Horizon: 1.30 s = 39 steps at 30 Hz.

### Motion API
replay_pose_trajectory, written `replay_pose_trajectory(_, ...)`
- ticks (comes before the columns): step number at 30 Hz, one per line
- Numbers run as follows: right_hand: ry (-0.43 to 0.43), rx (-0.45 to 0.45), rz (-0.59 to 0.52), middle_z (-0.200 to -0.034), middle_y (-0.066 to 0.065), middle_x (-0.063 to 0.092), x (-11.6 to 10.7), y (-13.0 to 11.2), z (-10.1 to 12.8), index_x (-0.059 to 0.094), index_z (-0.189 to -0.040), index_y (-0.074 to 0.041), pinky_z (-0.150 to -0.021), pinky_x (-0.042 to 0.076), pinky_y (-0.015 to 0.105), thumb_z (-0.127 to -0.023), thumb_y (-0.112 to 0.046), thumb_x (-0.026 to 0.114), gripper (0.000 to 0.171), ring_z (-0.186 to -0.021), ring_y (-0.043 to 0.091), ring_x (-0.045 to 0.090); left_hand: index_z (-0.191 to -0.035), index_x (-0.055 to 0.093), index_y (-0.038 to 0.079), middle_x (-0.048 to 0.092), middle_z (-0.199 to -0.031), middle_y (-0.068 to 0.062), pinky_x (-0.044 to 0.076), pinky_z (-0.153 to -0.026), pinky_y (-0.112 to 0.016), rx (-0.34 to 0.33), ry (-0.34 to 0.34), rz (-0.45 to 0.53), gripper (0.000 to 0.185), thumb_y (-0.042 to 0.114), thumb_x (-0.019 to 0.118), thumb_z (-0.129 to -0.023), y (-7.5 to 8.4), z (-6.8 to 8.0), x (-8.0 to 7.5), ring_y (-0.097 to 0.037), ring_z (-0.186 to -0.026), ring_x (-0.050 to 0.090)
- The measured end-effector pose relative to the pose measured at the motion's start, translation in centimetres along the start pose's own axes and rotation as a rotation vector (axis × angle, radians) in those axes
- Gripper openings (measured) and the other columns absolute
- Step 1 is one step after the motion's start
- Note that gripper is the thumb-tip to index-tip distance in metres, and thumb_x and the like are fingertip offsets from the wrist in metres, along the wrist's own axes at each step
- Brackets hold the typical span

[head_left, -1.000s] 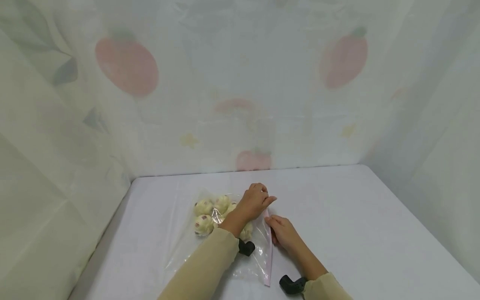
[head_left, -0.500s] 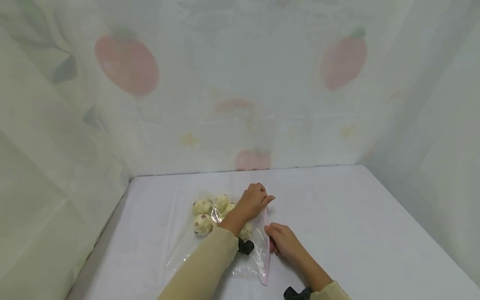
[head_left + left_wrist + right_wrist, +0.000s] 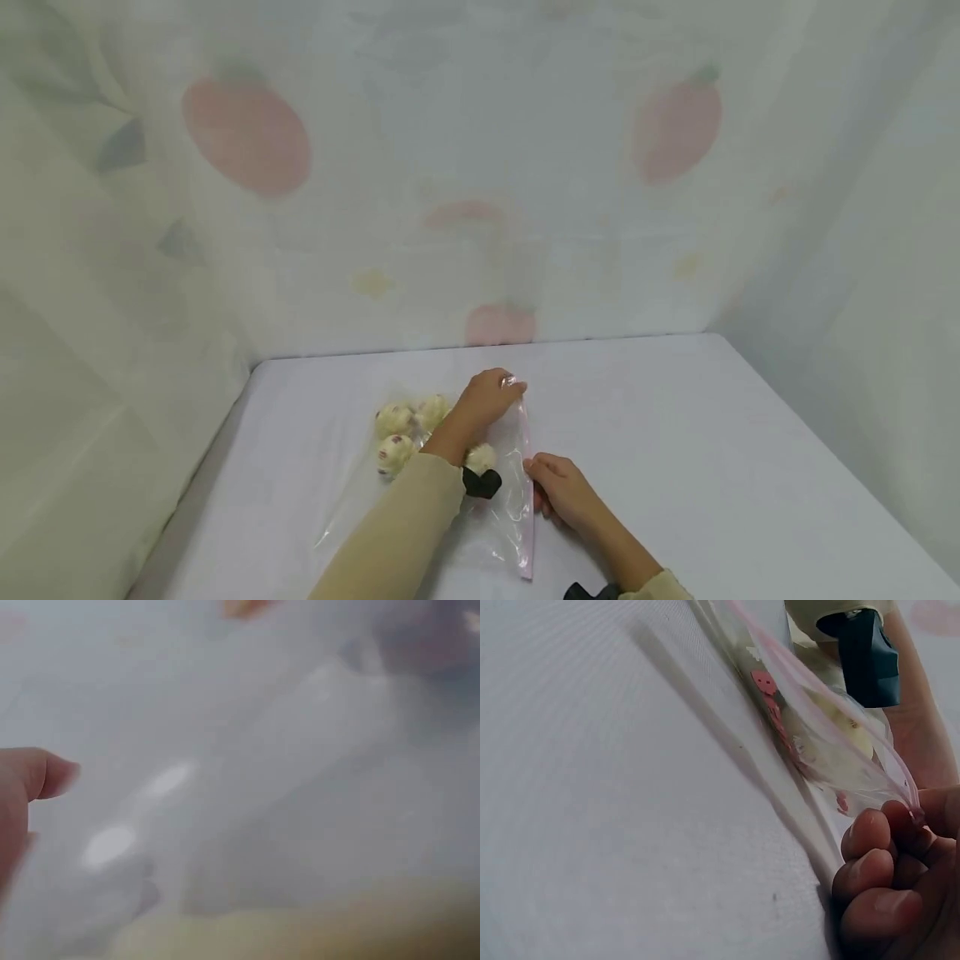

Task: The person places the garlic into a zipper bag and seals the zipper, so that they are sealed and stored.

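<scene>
The clear zip bag [image 3: 504, 483] of small cream buns [image 3: 395, 418] lies on the white desk [image 3: 712, 450]. Your left hand [image 3: 486, 397] now pinches the bag's far corner, lifted slightly since a second ago. Your right hand [image 3: 558, 490] has slid back along the pink seal strip [image 3: 528, 508], fingers [image 3: 866, 834] pinching it; I judge more of the seal is pressed shut.

buns [image 3: 395, 418] in bag [image 3: 504, 508] on table [image 3: 712, 467], left hand [image 3: 486, 398] behind right hand [image 3: 561, 492]
</scene>
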State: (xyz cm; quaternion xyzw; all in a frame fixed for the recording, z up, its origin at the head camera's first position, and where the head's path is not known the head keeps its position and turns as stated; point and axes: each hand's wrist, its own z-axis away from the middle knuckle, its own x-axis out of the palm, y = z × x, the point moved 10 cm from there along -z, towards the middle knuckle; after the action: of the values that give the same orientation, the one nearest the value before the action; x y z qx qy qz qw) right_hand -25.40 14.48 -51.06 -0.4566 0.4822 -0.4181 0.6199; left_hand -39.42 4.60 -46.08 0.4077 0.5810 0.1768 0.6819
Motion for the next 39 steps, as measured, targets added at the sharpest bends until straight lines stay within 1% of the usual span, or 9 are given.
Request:
replay_pose_trajectory(2, -0.003, 0.005, 0.003, -0.055, 0.001, 0.051, 0.0, 0.0, 0.0, 0.055, -0.079, 0.001, -0.038, 0.032, 0.02, -0.101, -0.033, 0.051, 0.041, -0.042, 0.009, 0.04, -0.11, 0.068, 0.011, 0.067, -0.112, -0.007, 0.05, -0.088, -0.044, 0.019, -0.033, -0.018, 0.039, 0.043, 0.052, -0.095, 0.0, 0.0, -0.4, -0.026, -0.105, 0.062)
replay_pose_trajectory(4, 0.0, 0.011, 0.002, -0.054, 0.002, 0.05, 0.0, 0.1, 0.0, 0.054, -0.078, 0.001, -0.036, 0.031, 0.021, -0.1, -0.035, 0.052, 0.042, -0.04, 0.009, 0.038, -0.096, 0.069, 0.011, 0.068, -0.099, -0.005, 0.049, -0.081, -0.04, 0.07, -0.057, -0.012, 0.031, 0.037, 0.052, -0.097, 0.3, -0.1, -0.7, -0.022, -0.092, 0.061)
replay_pose_trajectory(8, 0.01, 0.008, -0.009, -0.054, 0.002, 0.049, -0.2, 0.1, 0.0, 0.054, -0.078, 0.003, -0.037, 0.032, 0.022, -0.1, -0.033, 0.052, 0.042, -0.04, 0.01, 0.038, -0.082, 0.065, 0.011, 0.063, -0.081, -0.001, 0.047, -0.074, -0.033, 0.16, -0.077, 0.072, 0.03, 0.03, 0.052, -0.102, 0.9, -0.2, -0.9, -0.015, -0.077, 0.056)
replay_pose_trajectory(10, 0.011, 0.0, -0.013, -0.055, 0.002, 0.049, -0.2, 0.0, -0.1, 0.055, -0.078, 0.004, -0.038, 0.034, 0.022, -0.1, -0.031, 0.053, 0.041, -0.041, 0.011, 0.04, -0.081, 0.066, 0.011, 0.064, -0.079, 0.001, 0.048, -0.076, -0.031, 0.164, -0.064, 0.126, 0.03, 0.03, 0.054, -0.102, 0.8, -0.3, -1.0, -0.012, -0.076, 0.057)
replay_pose_trajectory(15, 0.006, 0.007, -0.022, -0.056, 0.003, 0.051, -0.6, 0.1, -0.1, 0.057, -0.079, 0.004, -0.04, 0.034, 0.022, -0.099, -0.031, 0.055, 0.04, -0.044, 0.011, 0.043, -0.086, 0.07, 0.012, 0.066, -0.079, 0.001, 0.049, -0.08, -0.034, 0.101, -0.027, 0.205, 0.03, 0.036, 0.058, -0.099, 0.1, -0.7, -1.1, -0.013, -0.078, 0.059)
replay_pose_trajectory(25, -0.067, 0.073, -0.093, -0.055, 0.001, 0.052, -0.2, 0.6, 1.7, 0.055, -0.078, 0.004, -0.037, 0.036, 0.021, -0.098, -0.032, 0.056, 0.041, -0.038, 0.008, 0.04, -0.088, 0.07, 0.011, 0.066, -0.079, 0.0, 0.047, -0.078, -0.032, 0.076, -0.005, 0.266, 0.029, 0.036, 0.059, -0.098, 0.3, -0.9, -1.4, -0.014, -0.081, 0.059)
replay_pose_trajectory(31, -0.106, 0.097, -0.106, -0.055, 0.001, 0.053, 0.2, 0.8, 2.8, 0.053, -0.08, 0.01, -0.037, 0.037, 0.022, -0.097, -0.032, 0.057, 0.046, -0.038, 0.008, 0.041, -0.086, 0.069, 0.011, 0.065, -0.077, 0.0, 0.047, -0.077, -0.031, 0.083, -0.003, 0.264, 0.03, 0.036, 0.059, -0.098, 0.4, -0.8, -1.3, -0.014, -0.079, 0.058)
replay_pose_trajectory(35, -0.165, 0.101, -0.12, -0.054, 0.001, 0.054, 0.7, 1.0, 3.3, 0.052, -0.081, 0.014, -0.037, 0.038, 0.022, -0.097, -0.031, 0.057, 0.048, -0.037, 0.007, 0.043, -0.085, 0.069, 0.011, 0.065, -0.077, 0.001, 0.046, -0.077, -0.031, 0.077, -0.006, 0.267, 0.03, 0.036, 0.059, -0.098, 0.3, -0.7, -1.2, -0.014, -0.079, 0.058)
replay_pose_trajectory(39, -0.263, 0.087, -0.147, -0.054, 0.0, 0.055, 1.5, 0.9, 3.8, 0.049, -0.081, 0.019, -0.036, 0.039, 0.021, -0.097, -0.029, 0.057, 0.05, -0.037, 0.006, 0.044, -0.087, 0.069, 0.011, 0.065, -0.077, 0.001, 0.047, -0.077, -0.032, 0.069, -0.005, 0.273, 0.03, 0.036, 0.058, -0.099, 0.1, -0.6, -1.3, -0.014, -0.081, 0.058)
